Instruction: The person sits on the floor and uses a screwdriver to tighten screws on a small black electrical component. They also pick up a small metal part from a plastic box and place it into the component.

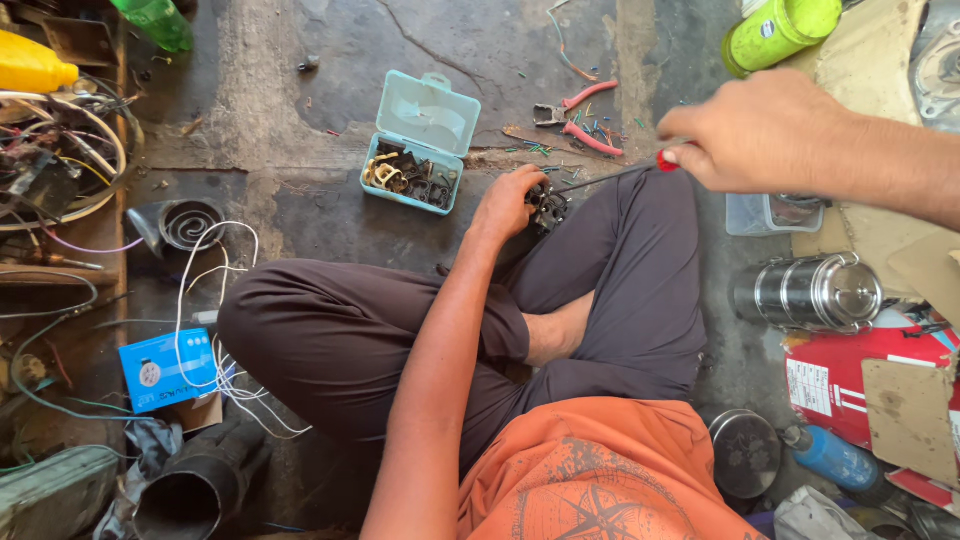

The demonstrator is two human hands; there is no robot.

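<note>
I sit cross-legged on a concrete floor. My left hand (508, 205) grips a small black electrical part (548, 207) resting on my knee. My right hand (768, 133) holds a red-handled screwdriver (612, 178) whose thin shaft runs down-left, its tip on the black part. Just left of my left hand lies an open light-blue plastic box (418, 142) filled with small metal and black parts.
Red-handled pliers (580, 112) and wire offcuts lie beyond my knee. A green bottle (778, 32), a steel container (808, 291) and a clear tub (772, 213) stand at right. White wires (215, 310), a blue carton (165, 370) and tangled cables are at left.
</note>
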